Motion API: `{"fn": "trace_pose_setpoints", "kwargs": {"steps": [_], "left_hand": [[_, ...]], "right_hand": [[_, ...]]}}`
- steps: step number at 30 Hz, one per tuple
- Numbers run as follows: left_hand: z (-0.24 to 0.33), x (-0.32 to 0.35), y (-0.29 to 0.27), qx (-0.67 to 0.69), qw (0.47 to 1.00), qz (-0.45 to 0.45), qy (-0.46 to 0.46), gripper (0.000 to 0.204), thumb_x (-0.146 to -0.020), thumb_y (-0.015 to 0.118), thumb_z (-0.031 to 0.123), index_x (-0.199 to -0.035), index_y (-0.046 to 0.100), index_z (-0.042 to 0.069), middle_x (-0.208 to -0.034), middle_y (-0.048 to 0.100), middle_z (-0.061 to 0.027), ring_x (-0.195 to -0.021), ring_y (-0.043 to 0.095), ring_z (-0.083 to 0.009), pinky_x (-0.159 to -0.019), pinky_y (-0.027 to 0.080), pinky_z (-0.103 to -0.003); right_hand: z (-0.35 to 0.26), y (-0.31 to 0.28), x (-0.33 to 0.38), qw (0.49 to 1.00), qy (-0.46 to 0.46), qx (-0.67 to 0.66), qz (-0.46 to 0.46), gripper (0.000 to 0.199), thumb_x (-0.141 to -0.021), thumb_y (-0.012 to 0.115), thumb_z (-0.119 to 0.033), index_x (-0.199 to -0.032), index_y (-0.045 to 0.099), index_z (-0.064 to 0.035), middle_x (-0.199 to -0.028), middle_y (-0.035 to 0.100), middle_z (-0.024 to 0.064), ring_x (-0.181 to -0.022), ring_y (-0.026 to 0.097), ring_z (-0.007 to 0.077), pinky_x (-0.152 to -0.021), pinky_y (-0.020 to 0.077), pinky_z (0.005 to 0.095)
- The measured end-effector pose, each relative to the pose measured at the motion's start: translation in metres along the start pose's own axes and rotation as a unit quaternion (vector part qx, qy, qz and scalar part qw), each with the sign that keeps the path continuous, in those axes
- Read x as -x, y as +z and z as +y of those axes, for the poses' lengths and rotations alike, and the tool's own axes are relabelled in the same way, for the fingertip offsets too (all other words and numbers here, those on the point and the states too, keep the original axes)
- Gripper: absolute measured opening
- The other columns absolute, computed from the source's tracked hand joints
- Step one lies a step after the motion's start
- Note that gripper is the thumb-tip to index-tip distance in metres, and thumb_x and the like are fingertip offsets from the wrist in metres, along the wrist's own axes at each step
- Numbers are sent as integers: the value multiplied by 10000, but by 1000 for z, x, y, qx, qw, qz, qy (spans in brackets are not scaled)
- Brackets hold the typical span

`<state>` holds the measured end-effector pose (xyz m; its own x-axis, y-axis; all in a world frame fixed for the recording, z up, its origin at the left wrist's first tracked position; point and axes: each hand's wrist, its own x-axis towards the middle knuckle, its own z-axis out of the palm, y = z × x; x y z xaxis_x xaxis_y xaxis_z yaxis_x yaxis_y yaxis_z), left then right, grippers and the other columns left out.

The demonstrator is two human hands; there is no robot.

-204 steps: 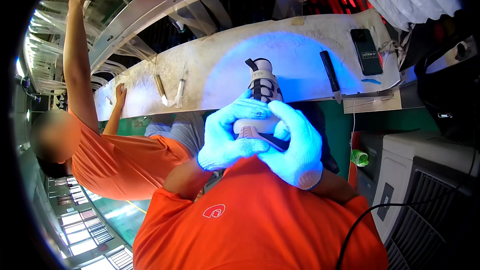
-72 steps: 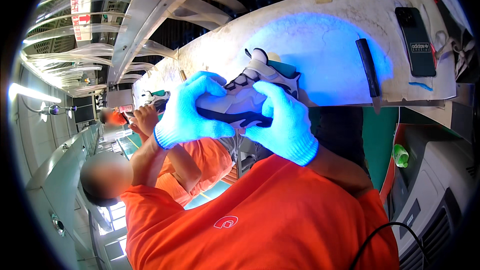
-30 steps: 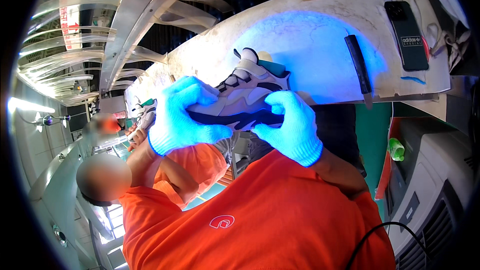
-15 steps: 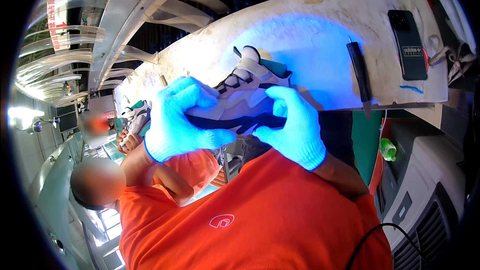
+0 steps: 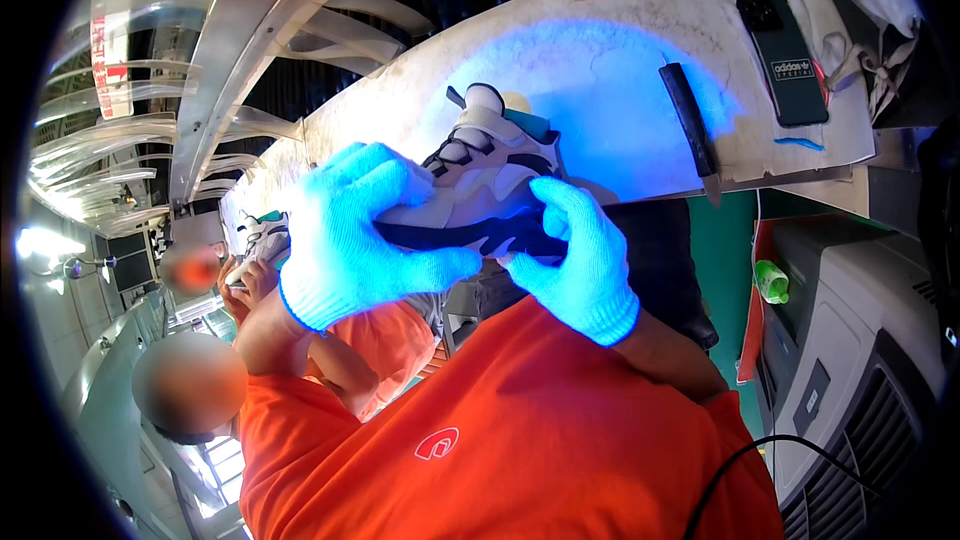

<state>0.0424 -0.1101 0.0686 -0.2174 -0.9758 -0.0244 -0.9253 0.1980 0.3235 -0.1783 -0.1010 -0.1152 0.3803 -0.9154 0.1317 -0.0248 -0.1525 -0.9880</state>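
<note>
One grey-and-white sneaker (image 5: 490, 175) sat gripped above the bench's near edge between two gloved hands, left hand (image 5: 355, 235) and right hand (image 5: 580, 260). Beyond lay one black phone (image 5: 782, 58), one dark knife (image 5: 690, 125); a green bottle (image 5: 771, 281) stood right.

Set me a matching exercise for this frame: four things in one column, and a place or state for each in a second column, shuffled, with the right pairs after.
Things:
1. sneaker
2. phone
3. dark flat tool
4. green bottle

Places or states:
A. lying on the white bench, at its far right end
B. standing low at the right, beside the grey machine
C. held between the left hand and the right hand, both in blue gloves
D. lying on the bench at the edge of the blue light, just left of the phone

Pairs: 1-C, 2-A, 3-D, 4-B
</note>
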Motion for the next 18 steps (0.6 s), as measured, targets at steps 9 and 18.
{"fn": "trace_pose_setpoints", "kwargs": {"steps": [9, 18], "left_hand": [[-10, -4, -3, -7, 1000, -9, 25, 572, -570, 1062, 424, -900, 753, 74, -874, 754, -94, -769, 758, -281, -709, 606, -399], [-26, 4, 0, 53, 998, -11, 23, 555, -600, 1061, 379, -895, 726, 49, -969, 792, -121, -843, 778, -296, -769, 611, -395]], "right_hand": [[8, -8, -21, 998, -12, -22, -64, 869, -783, 1010, -159, -1533, 579, -76, -1136, 692, 139, -965, 740, 292, -830, 648, 435], [5, -4, -40, 993, 48, -28, -103, 977, -668, 1081, -194, -1519, 617, -73, -1090, 720, 100, -940, 718, 217, -858, 638, 379]]}}
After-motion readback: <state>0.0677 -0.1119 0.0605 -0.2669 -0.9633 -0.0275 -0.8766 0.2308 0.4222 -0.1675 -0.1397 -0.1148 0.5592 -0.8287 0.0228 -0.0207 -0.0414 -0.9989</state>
